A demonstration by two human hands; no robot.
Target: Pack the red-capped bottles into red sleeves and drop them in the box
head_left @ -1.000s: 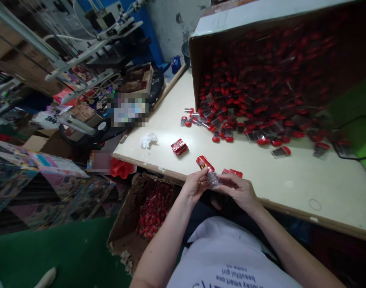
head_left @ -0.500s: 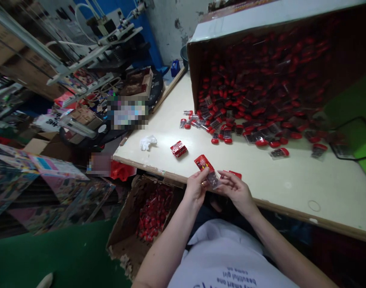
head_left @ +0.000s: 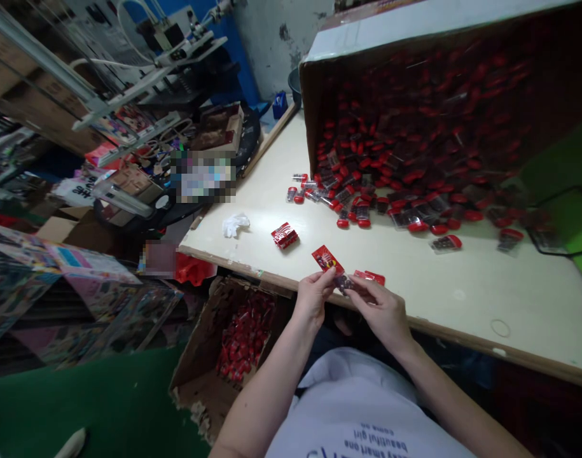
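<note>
My left hand pinches a red printed card between thumb and fingers over the front edge of the table. Below the card hangs a small clear pack with dark contents; whether it is joined to the card or sits in a bag is unclear. My right hand is closed on the lower end of this pack with thumb and fingertips. Just beyond the right hand lie a few red cards. A small pile of red cards rests on the table to the left.
A large cardboard box lies open on its side, spilling red-capped clear packs onto the table. Below the table edge, a torn carton holds red packs. Crumpled tissue and a rubber band lie on the tabletop.
The fingers of my right hand have closed in on the lower end of the clear pack. The left hand keeps its pinch, and the card has shifted very slightly right.
</note>
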